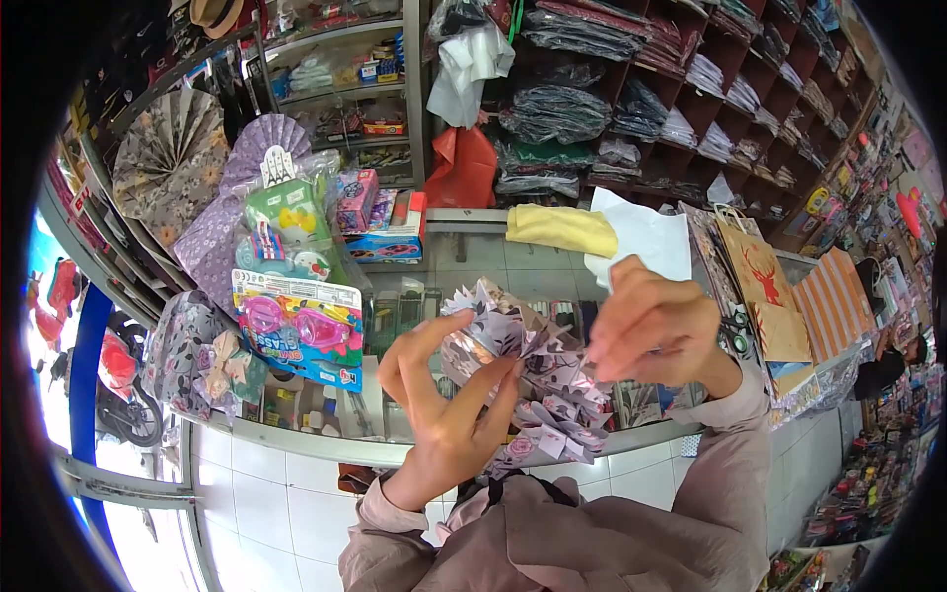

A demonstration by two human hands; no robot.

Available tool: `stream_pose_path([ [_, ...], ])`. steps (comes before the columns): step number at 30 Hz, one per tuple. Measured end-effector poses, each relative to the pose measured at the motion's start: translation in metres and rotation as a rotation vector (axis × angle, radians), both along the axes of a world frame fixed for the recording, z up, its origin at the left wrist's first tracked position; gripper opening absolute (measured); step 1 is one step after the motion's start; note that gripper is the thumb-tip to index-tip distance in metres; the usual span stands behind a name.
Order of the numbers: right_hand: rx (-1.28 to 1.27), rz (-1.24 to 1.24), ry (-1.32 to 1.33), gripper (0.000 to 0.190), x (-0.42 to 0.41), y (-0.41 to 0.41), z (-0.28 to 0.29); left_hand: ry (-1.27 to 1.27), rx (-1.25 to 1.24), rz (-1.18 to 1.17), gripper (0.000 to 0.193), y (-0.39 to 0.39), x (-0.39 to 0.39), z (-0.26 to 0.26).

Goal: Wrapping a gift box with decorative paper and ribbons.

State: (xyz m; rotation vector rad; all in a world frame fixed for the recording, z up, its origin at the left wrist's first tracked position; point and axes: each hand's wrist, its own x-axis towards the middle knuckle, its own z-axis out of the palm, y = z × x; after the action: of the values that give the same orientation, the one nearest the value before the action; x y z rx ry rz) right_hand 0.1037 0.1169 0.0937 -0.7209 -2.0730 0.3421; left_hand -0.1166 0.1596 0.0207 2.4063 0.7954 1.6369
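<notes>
Pleated floral wrapping paper (492, 337) with grey and pink flowers is gathered over the glass counter in front of me. My left hand (447, 403) pinches its folds between thumb and fingers, near the middle of the gathers. Beside the paper's right edge, my right hand (655, 329) is raised with its fingers drawn together. Those fingertips are blurred, and whether they hold anything is unclear. More folded floral paper (558, 436) fans out below, at the counter's front edge.
A yellow cloth-like roll (562, 229) and a white sheet (647, 233) lie behind the paper. Scissors (735, 331) and paper bags (762, 270) are on the right. Packaged toy goggles (300, 329), boxes (385, 229) and a floral-wrapped item (185, 351) occupy the left.
</notes>
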Motion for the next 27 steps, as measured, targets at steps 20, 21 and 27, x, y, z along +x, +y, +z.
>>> stream_pose_path([
  [20,0.196,-0.215,-0.214,0.032,0.006,-0.029,0.017,-0.001,-0.002,0.014,0.014,-0.002,0.001,0.001],
  [21,0.121,-0.246,-0.194,0.033,0.005,-0.030,0.014,-0.001,-0.004,0.015,0.014,-0.002,0.000,0.001],
  [27,0.127,-0.269,-0.242,0.027,0.009,-0.027,0.001,0.004,-0.024,0.035,0.014,-0.003,0.002,0.003],
])
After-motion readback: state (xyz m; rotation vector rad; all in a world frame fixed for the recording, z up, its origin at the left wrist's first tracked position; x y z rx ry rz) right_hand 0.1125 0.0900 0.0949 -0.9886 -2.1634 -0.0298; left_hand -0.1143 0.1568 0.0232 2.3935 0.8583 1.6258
